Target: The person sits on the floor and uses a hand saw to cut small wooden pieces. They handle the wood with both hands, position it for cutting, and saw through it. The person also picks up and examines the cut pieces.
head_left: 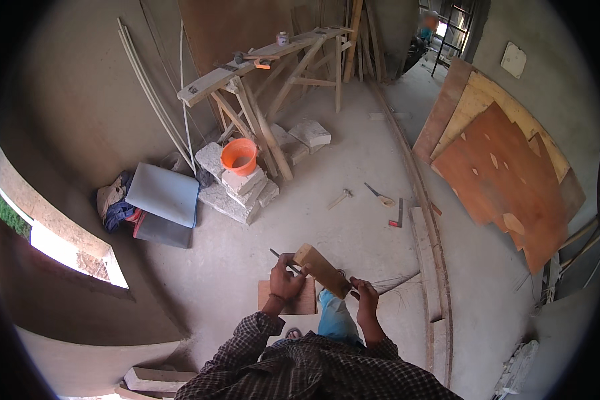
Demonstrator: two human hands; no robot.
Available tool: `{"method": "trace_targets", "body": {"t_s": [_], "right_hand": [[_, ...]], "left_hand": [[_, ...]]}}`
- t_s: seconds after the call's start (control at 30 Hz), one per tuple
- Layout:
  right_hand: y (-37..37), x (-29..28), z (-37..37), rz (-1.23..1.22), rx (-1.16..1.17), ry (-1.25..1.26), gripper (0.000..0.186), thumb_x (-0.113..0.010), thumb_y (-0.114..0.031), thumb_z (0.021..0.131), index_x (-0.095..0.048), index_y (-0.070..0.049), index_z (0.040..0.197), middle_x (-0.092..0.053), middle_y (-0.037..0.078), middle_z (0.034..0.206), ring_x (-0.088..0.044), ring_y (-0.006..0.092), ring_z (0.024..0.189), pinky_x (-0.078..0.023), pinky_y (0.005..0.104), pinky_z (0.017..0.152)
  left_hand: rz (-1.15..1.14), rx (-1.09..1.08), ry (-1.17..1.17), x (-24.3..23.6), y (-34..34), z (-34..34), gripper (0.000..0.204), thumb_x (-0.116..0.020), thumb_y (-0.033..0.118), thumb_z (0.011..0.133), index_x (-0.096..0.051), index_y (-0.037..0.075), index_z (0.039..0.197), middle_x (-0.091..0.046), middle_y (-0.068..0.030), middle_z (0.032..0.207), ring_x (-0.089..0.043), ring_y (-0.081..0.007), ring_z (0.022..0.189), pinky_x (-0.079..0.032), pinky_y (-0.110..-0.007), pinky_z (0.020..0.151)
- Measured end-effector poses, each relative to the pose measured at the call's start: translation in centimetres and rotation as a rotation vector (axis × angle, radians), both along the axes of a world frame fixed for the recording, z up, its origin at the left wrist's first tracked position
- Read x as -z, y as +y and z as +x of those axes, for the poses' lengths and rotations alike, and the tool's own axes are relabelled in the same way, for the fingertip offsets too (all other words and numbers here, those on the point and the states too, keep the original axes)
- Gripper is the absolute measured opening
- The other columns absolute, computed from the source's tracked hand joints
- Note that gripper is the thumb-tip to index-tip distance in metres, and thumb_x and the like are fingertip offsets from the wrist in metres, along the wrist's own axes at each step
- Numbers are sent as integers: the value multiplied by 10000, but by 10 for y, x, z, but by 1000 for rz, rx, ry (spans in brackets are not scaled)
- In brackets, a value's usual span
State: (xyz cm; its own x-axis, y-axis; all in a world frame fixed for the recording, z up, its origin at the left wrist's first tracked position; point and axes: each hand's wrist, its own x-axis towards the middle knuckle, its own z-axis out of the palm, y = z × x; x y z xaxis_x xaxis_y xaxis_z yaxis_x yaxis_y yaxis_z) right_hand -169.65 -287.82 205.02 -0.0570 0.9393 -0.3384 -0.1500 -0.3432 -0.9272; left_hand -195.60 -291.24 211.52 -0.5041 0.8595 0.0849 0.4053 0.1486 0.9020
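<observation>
A short wooden block is held up at a slant in front of me, over my legs. My left hand is closed at its upper left end, and a thin dark rod sticks out from the same fingers; its kind is unclear. At the lower right end, the fingers of my right hand pinch the block's edge. Below my left hand a square brown board lies on the floor, partly covered by that hand and wrist.
Ahead on the floor lie a hammer, a handsaw and a try square. An orange bucket sits on stacked blocks beside a wooden trestle bench. Long timber runs along my right; plywood sheets lean against the wall.
</observation>
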Motion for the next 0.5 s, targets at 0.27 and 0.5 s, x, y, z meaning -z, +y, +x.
{"method": "trace_targets", "body": {"t_s": [0.27, 0.5], "right_hand": [[682, 7, -128, -11, -481, -1, 391, -611, -405, 1043, -752, -62, 1168, -755, 40, 1054, -680, 126, 874, -495, 245, 743], [1249, -61, -272, -252, -611, 147, 385, -595, -357, 1034, -709, -53, 1241, -758, 65, 1104, -722, 167, 903, -559, 346, 755]], "left_hand": [[24, -74, 145, -15, 648, -162, 475, -845, 330, 864, -634, 37, 1172, -739, -138, 996, -702, -270, 745, -552, -365, 662], [15, -255, 26, -90, 1144, -289, 512, -832, 358, 871, -648, -1, 1187, -695, -152, 1021, -680, -308, 919, -561, -409, 772]]}}
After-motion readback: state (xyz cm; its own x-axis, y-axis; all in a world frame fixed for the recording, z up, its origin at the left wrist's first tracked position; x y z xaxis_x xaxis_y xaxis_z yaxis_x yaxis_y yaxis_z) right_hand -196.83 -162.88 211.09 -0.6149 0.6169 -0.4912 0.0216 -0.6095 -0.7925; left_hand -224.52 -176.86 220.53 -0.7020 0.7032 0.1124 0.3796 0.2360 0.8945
